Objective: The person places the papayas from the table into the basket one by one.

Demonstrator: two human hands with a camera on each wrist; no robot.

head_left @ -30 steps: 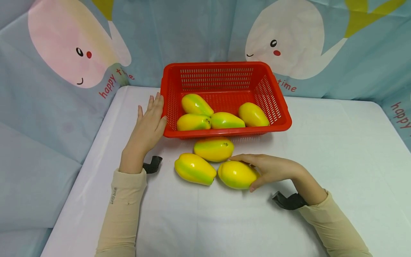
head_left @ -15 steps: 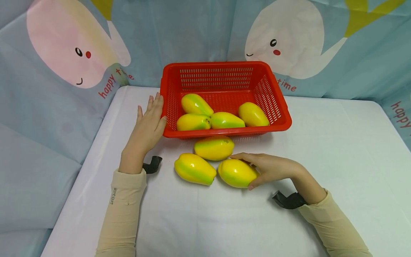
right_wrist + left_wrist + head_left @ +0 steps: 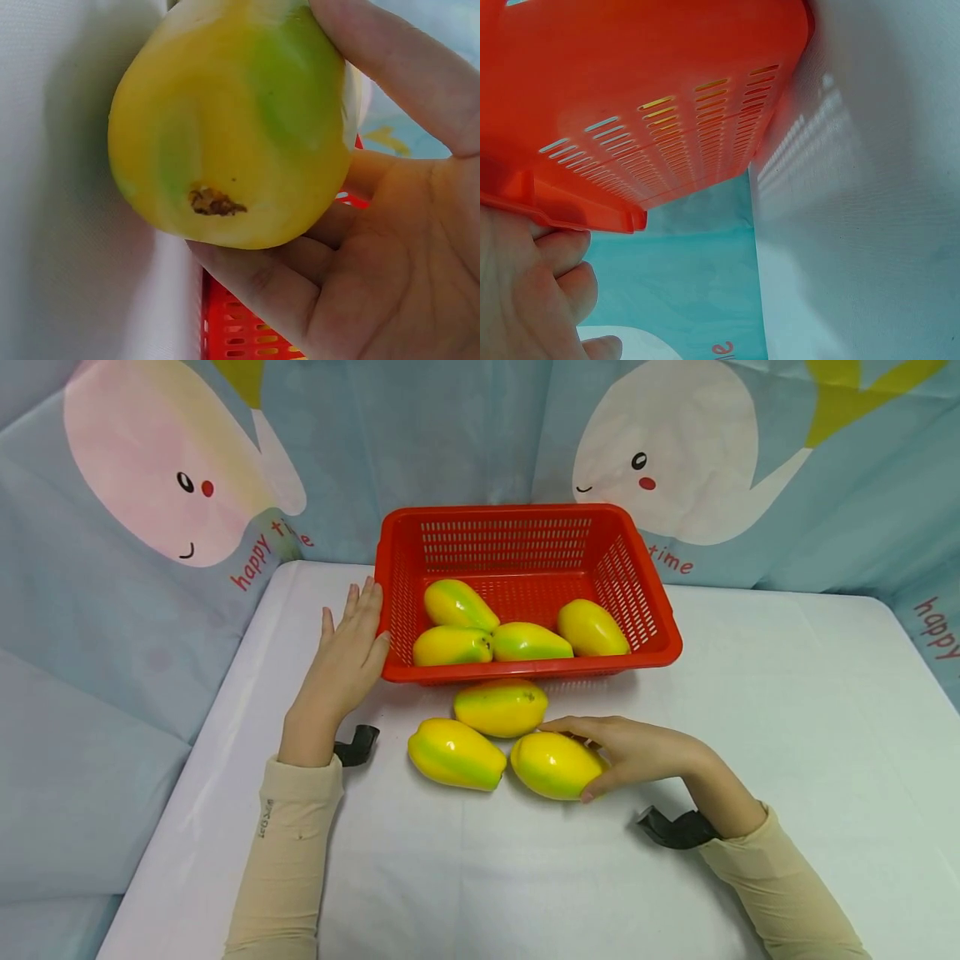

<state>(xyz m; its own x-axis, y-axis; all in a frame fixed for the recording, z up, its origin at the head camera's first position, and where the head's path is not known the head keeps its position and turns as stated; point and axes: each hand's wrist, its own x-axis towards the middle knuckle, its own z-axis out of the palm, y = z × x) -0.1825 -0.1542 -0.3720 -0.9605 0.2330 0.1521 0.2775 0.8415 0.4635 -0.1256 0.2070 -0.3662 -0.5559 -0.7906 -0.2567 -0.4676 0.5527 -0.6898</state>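
My right hand [image 3: 637, 752] holds a yellow-green papaya [image 3: 555, 764], thumb on the near side and fingers over the far side. In the right wrist view this papaya [image 3: 232, 127] shows a brown stem mark at its end. Two more papayas lie close by on the white cloth: one papaya [image 3: 456, 754] to the left, another papaya [image 3: 501, 708] in front of the basket. My left hand [image 3: 341, 660] rests against the left rim of the red plastic basket [image 3: 517, 672], its fingers extended. Several papayas [image 3: 531, 642] lie inside the basket, mostly along its near side.
White cloth [image 3: 480, 877] covers the table. A blue curtain [image 3: 450, 435] with whale prints hangs behind the basket and along the left. Black camera mounts [image 3: 675, 828] are worn at both wrists, below beige sleeves [image 3: 288, 852].
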